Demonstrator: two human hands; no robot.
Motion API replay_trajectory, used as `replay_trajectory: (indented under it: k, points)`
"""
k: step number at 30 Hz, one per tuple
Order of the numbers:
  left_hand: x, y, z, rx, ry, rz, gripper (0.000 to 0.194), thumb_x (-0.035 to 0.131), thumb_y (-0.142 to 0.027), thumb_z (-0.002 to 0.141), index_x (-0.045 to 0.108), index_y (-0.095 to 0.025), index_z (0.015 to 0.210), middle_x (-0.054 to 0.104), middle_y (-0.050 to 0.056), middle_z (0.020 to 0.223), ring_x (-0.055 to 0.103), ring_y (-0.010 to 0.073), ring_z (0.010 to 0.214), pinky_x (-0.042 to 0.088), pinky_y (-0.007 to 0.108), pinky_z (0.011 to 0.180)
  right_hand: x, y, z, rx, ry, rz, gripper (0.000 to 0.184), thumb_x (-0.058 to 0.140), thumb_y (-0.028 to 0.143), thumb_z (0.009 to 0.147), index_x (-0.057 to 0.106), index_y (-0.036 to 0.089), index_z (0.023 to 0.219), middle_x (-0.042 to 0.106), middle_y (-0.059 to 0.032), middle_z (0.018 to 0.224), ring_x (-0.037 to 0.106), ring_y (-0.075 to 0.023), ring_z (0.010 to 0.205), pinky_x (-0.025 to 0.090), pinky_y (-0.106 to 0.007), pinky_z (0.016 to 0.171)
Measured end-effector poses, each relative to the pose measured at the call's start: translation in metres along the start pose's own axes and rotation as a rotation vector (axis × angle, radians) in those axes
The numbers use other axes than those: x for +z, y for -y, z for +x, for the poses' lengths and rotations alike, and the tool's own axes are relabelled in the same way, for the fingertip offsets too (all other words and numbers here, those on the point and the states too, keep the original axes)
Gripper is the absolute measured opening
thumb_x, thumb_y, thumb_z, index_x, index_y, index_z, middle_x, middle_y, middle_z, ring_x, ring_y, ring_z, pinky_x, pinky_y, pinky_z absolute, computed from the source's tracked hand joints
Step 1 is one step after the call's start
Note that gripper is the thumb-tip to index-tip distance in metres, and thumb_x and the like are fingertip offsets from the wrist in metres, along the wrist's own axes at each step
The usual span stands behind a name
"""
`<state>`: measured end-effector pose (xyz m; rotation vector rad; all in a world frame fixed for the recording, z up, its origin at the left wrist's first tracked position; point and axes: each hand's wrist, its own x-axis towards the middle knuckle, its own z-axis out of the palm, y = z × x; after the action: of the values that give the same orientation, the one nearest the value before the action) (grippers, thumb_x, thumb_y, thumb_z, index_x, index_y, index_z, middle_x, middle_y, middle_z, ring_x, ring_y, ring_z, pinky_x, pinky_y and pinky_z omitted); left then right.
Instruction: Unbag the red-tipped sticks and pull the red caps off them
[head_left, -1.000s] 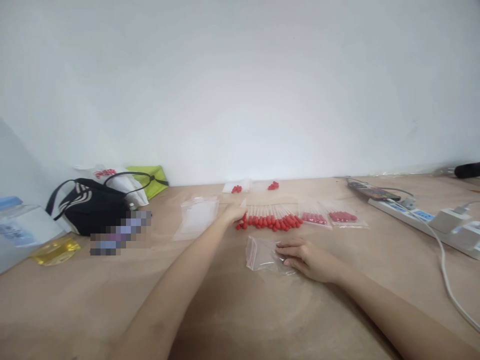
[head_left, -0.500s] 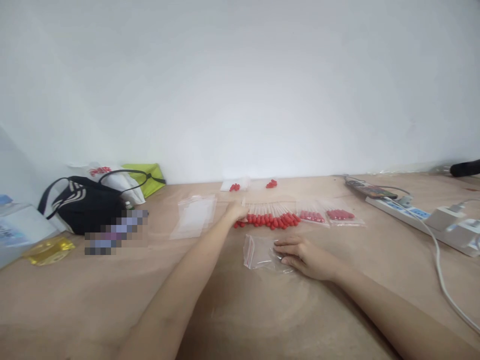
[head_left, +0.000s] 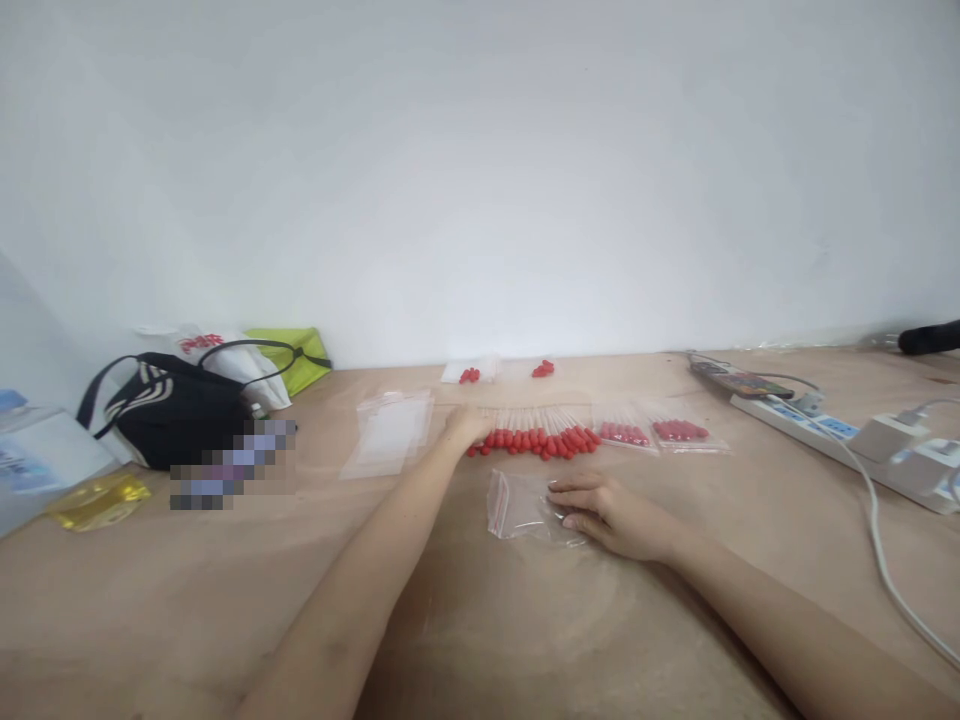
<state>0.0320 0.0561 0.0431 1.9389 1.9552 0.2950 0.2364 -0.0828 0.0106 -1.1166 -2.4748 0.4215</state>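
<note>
My left hand reaches far across the wooden table to the left end of a row of clear droppers with red bulbs. Its fingers curl over the nearest droppers; what they grip is hidden. My right hand lies flat with fingers stretched on a small clear zip bag, pressing it to the table just in front of the row. Two filled bags of red-bulbed droppers lie right of the row.
A stack of empty clear bags lies to the left. Loose red bulbs sit by the wall. A black bag, green pouch and yellow packet stand left. A power strip with cable lies right.
The view shifted slightly. My left hand has stayed at the left end of the dropper row, closing a little over it. My right hand has kept still on the bag.
</note>
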Motion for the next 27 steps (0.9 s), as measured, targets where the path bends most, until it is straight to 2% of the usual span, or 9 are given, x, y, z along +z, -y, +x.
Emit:
replay_trajectory:
  k: [7,14,19,22,24,27]
  points:
    - [-0.001,0.009,0.004,-0.026,-0.156,-0.001,0.027,0.04,-0.024,0.075,0.062,-0.015,0.062,0.062,0.005,0.05,0.061,0.0172,0.055,0.044,0.023,0.055,-0.003,0.002,0.001,0.012,0.033,-0.016,0.035,0.043,0.03,0.084,0.055,0.018,0.114,0.053,-0.0092,0.119,0.05,-0.0216,0.107,0.04,-0.037,0.092]
    - [0.01,0.011,-0.001,-0.016,-0.134,-0.057,0.02,0.046,-0.023,0.072,0.062,-0.014,0.065,0.061,0.002,0.047,0.053,0.0113,0.035,0.042,0.021,0.048,-0.004,0.003,0.001,0.016,0.037,-0.012,0.035,0.042,0.029,0.084,0.055,0.018,0.114,0.053,-0.0086,0.12,0.05,-0.0213,0.108,0.04,-0.036,0.092]
    - [0.004,0.016,-0.001,0.045,-0.188,-0.083,0.029,0.041,-0.028,0.077,0.06,-0.014,0.059,0.059,0.002,0.045,0.056,0.013,0.042,0.041,0.021,0.049,-0.003,0.002,0.001,0.017,0.034,-0.004,0.035,0.043,0.029,0.083,0.055,0.018,0.114,0.053,-0.0087,0.12,0.05,-0.0211,0.107,0.04,-0.036,0.092]
    - [-0.002,0.021,-0.011,0.113,-0.272,-0.091,0.024,0.042,-0.027,0.078,0.06,-0.014,0.068,0.063,0.004,0.058,0.06,0.0153,0.057,0.043,0.023,0.057,-0.003,0.002,0.001,0.016,0.032,0.001,0.035,0.042,0.029,0.084,0.055,0.018,0.114,0.053,-0.0084,0.12,0.05,-0.021,0.108,0.04,-0.036,0.093]
    - [-0.002,0.025,-0.027,0.188,-0.309,-0.099,0.022,0.042,-0.028,0.08,0.059,-0.014,0.076,0.064,0.004,0.068,0.06,0.0154,0.067,0.043,0.024,0.064,-0.003,0.002,0.0,0.014,0.027,0.014,0.035,0.041,0.028,0.084,0.055,0.018,0.114,0.053,-0.0082,0.12,0.05,-0.0208,0.108,0.04,-0.035,0.093]
    - [0.002,0.033,-0.059,0.395,-0.253,-0.123,0.025,0.042,-0.034,0.082,0.06,-0.017,0.08,0.064,0.002,0.077,0.059,0.0129,0.074,0.044,0.023,0.07,-0.001,-0.001,0.002,-0.004,0.012,0.057,0.035,0.039,0.029,0.085,0.054,0.019,0.115,0.052,-0.0078,0.121,0.05,-0.0199,0.109,0.039,-0.035,0.093]
